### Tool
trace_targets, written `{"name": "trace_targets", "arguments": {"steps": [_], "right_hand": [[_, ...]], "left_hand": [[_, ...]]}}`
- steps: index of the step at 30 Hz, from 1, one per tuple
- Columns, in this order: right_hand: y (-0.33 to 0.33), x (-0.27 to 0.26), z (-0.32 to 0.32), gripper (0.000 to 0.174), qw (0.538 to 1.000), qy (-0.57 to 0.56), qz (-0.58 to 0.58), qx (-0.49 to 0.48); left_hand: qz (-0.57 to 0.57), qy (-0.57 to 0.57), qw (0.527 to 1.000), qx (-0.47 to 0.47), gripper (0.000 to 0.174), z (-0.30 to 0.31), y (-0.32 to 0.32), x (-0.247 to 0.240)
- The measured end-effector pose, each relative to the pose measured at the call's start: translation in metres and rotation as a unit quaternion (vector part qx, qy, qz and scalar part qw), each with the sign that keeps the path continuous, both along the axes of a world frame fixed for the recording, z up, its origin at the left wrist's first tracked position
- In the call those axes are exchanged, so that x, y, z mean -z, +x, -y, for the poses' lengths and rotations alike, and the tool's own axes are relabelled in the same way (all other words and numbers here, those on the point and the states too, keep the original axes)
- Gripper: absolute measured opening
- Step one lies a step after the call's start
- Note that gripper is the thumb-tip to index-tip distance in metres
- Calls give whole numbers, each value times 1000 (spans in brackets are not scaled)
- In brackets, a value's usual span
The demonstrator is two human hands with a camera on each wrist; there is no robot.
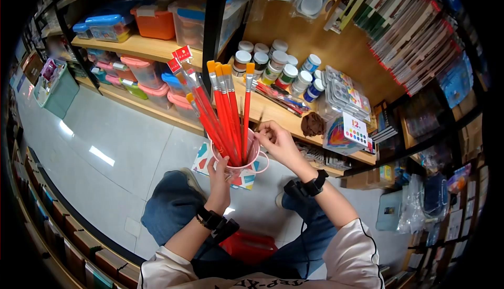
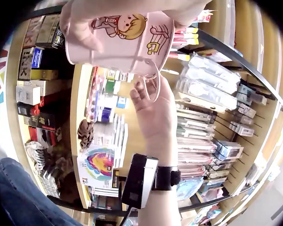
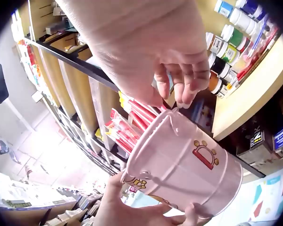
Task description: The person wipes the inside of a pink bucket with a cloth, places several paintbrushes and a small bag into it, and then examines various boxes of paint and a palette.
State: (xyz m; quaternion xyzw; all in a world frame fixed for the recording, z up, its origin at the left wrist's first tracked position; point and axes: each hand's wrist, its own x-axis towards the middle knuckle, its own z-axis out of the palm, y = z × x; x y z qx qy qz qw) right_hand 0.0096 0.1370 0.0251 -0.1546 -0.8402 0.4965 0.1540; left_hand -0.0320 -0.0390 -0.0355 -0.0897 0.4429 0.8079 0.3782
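My left hand (image 1: 219, 184) grips a small pink metal bucket (image 3: 193, 165) from below and the side, its fingers curled round the wall. Cartoon figures are printed on the bucket, and a thin pink handle (image 2: 153, 84) hangs at its side. Several red-handled paintbrushes (image 1: 226, 105) with orange bristles stand in it, bristles up; some at the left wear clear sleeves with red tags (image 1: 182, 53). Over the right rim, my right hand (image 1: 278, 141) pinches a thin dark-tipped paintbrush (image 1: 260, 116) between thumb and fingers. Its lower end is hidden.
A wooden shelf ahead bears several paint jars (image 1: 289, 73), loose brushes (image 1: 278, 97), a brown scrunched item (image 1: 313, 124) and a colourful paint box (image 1: 346, 132). Plastic bins (image 1: 152, 71) fill the shelves at left. Beneath the bucket lies a patterned box (image 1: 202, 160); a red stool (image 1: 249, 246) is below me.
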Motion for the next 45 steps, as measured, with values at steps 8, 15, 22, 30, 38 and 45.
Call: {"name": "trace_targets", "arguments": {"steps": [8, 15, 22, 30, 38, 45], "right_hand": [[-11, 8, 2, 29, 1000, 21, 0, 10], [-38, 9, -8, 37, 997, -59, -37, 38], [-47, -4, 0, 31, 978, -200, -60, -1], [-42, -11, 1, 33, 986, -146, -38, 65], [-39, -9, 0, 26, 990, -112, -51, 70], [-35, -1, 3, 29, 993, -100, -56, 33]], "left_hand": [[5, 11, 1000, 10, 60, -5, -5, -3], [-22, 13, 1000, 6, 72, -7, 0, -4], [0, 21, 999, 28, 74, -4, 1, -4], [-18, 23, 999, 19, 76, -4, 2, -5], [-6, 31, 999, 17, 75, -4, 1, -3], [-12, 26, 999, 24, 61, -3, 0, -9]]}}
